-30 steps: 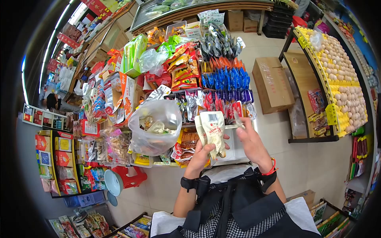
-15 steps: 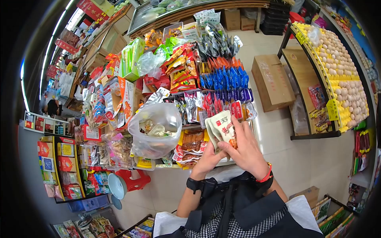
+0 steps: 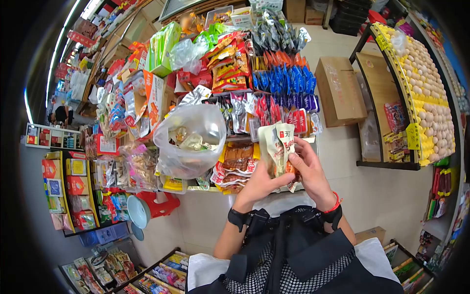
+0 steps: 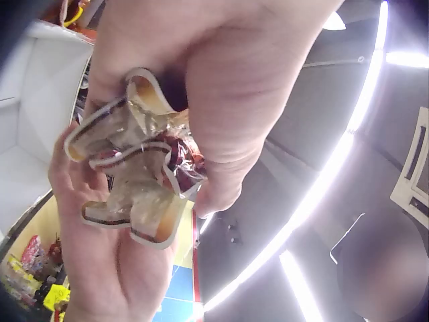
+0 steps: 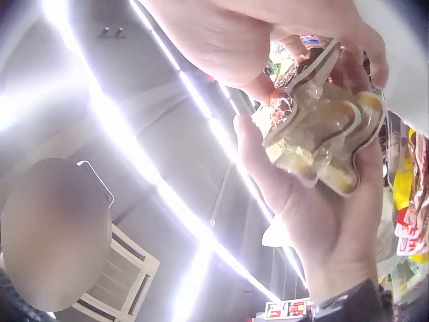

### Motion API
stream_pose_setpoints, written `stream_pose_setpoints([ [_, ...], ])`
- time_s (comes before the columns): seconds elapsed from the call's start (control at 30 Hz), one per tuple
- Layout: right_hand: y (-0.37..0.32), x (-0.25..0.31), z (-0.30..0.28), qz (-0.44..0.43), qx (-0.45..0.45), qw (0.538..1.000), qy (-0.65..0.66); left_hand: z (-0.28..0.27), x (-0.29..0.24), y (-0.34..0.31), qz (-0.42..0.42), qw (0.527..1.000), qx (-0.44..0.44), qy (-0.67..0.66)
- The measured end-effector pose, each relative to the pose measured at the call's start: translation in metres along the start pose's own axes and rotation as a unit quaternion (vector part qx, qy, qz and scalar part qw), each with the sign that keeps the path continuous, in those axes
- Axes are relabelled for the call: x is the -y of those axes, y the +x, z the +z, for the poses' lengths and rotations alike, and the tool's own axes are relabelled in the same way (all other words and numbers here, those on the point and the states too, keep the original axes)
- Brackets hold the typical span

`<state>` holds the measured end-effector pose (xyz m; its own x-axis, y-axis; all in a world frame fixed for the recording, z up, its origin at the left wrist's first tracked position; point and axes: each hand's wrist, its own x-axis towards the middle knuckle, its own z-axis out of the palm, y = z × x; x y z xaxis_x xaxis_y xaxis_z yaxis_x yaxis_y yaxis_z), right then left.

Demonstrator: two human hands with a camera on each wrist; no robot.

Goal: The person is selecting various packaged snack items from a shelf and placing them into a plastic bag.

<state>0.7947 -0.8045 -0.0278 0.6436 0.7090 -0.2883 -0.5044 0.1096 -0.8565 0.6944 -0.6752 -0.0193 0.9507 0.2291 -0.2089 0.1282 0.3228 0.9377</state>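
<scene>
In front of the chest, my left hand [image 3: 258,187] grips a small bunch of cream snack packets [image 3: 268,142] with red lettering. My right hand [image 3: 315,177] pinches the right-side packet of the bunch, its thumb across the front. The left wrist view shows the clear, notched ends of the packets [image 4: 144,188] fanned between both hands. From the right wrist view, the left hand [image 5: 322,221] cups the packets from below and reddish food shows inside. Left of the hands, an open translucent plastic bag [image 3: 169,159] holds several pale packets [image 3: 193,141].
The display table carries red-and-yellow snack bags [image 3: 227,63], blue packets [image 3: 289,81] and brown snack packs [image 3: 240,159]. A cardboard box [image 3: 338,90] stands on the floor to the right, beside an egg rack [image 3: 416,93]. A red stool [image 3: 164,208] is at lower left.
The right hand, earlier apart on the right with a thin packet, has come in to the left hand's bunch. Now its fingers have slid to the bunch's right edge, and the packets stand more upright.
</scene>
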Motion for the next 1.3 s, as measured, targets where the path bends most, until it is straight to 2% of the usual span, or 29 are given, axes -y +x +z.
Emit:
stream_pose_setpoints([
  [0.07, -0.004, -0.001, 0.002, 0.015, 0.017, 0.999, 0.044, 0.002, 0.009, -0.001, -0.007, 0.999, -0.007, 0.033],
  [0.17, -0.01, 0.005, -0.001, 0.051, 0.042, 0.996, 0.059, -0.003, 0.016, 0.001, 0.015, 0.998, 0.042, 0.041],
  [0.23, -0.015, 0.005, -0.006, 0.069, 0.032, 0.996, 0.047, -0.004, 0.015, 0.004, 0.071, 0.982, 0.038, 0.17],
  [0.3, -0.022, 0.011, -0.007, 0.063, 0.018, 0.998, 0.019, -0.004, 0.008, 0.009, 0.126, 0.946, 0.034, 0.295],
  [0.33, -0.026, 0.012, -0.007, 0.055, 0.009, 0.998, 0.003, -0.005, -0.003, 0.011, 0.127, 0.929, 0.054, 0.344],
  [0.43, -0.031, 0.008, -0.012, 0.045, 0.008, 0.999, 0.02, -0.005, -0.003, 0.012, 0.154, 0.922, 0.023, 0.354],
  [0.47, -0.032, 0.007, -0.012, 0.045, 0.005, 0.998, 0.048, -0.007, 0.001, 0.014, 0.151, 0.935, 0.051, 0.315],
  [0.57, -0.034, -0.008, -0.015, 0.044, -0.007, 0.994, 0.101, -0.006, 0.003, 0.014, 0.122, 0.936, 0.094, 0.318],
  [0.67, -0.039, -0.018, -0.026, 0.064, -0.023, 0.99, 0.123, -0.011, 0.0, 0.012, 0.095, 0.91, 0.136, 0.38],
  [0.73, -0.039, -0.011, -0.027, 0.071, -0.05, 0.995, 0.058, -0.018, -0.008, 0.008, 0.058, 0.89, 0.174, 0.417],
  [0.8, -0.039, 0.002, -0.01, 0.063, -0.097, 0.993, 0.01, -0.029, -0.004, 0.004, 0.032, 0.899, 0.196, 0.391],
  [0.87, -0.035, 0.007, -0.012, 0.071, -0.096, 0.985, -0.126, -0.045, -0.005, -0.002, 0.029, 0.913, 0.212, 0.348],
  [1.03, -0.022, 0.003, -0.002, 0.112, -0.151, 0.92, -0.344, -0.113, -0.033, -0.041, -0.043, 0.96, 0.225, 0.16],
  [1.07, -0.017, 0.009, 0.019, 0.106, -0.18, 0.885, -0.416, -0.125, -0.038, -0.05, -0.062, 0.965, 0.226, 0.121],
  [1.17, 0.006, -0.021, 0.014, 0.138, -0.137, 0.777, -0.598, -0.152, -0.059, -0.076, -0.032, 0.976, 0.204, 0.074],
  [1.2, 0.016, -0.031, 0.015, 0.139, -0.141, 0.761, -0.618, -0.16, -0.061, -0.082, -0.014, 0.977, 0.204, 0.059],
  [1.3, 0.045, -0.059, 0.033, 0.138, -0.19, 0.662, -0.711, -0.179, -0.062, -0.097, -0.008, 0.981, 0.19, 0.046],
])
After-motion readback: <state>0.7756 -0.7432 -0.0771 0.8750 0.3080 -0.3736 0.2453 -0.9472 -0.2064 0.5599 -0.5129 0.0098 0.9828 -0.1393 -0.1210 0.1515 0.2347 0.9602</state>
